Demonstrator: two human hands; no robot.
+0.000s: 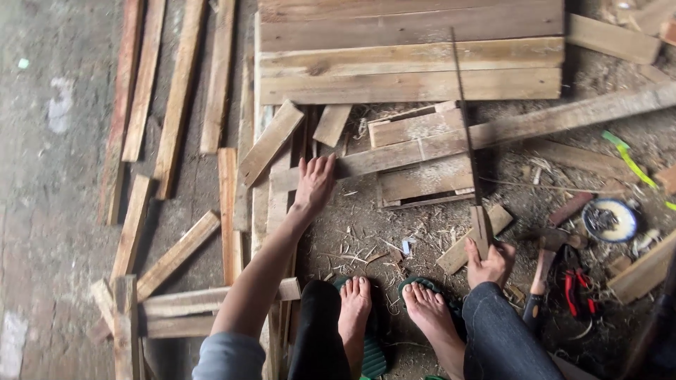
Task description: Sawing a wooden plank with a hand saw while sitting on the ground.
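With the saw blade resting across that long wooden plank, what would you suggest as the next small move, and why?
Probably a short, light pull of the thin-bladed hand saw to start the cut. The right hand grips its wooden handle, the blade lies across the long pale wooden plank, and the left hand presses flat on the plank's near end, so the plank looks steadied. No cut is discernible yet.

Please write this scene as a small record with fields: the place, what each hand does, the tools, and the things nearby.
place: dirt floor strewn with wood shavings
left hand: pressed flat on a long plank
right hand: grips the handle of a handsaw, blade resting across the plank
posture: squatting, feet in green sandals
nearby tools: hammer, red-handled pliers
other: round tin, joined boards, loose slats
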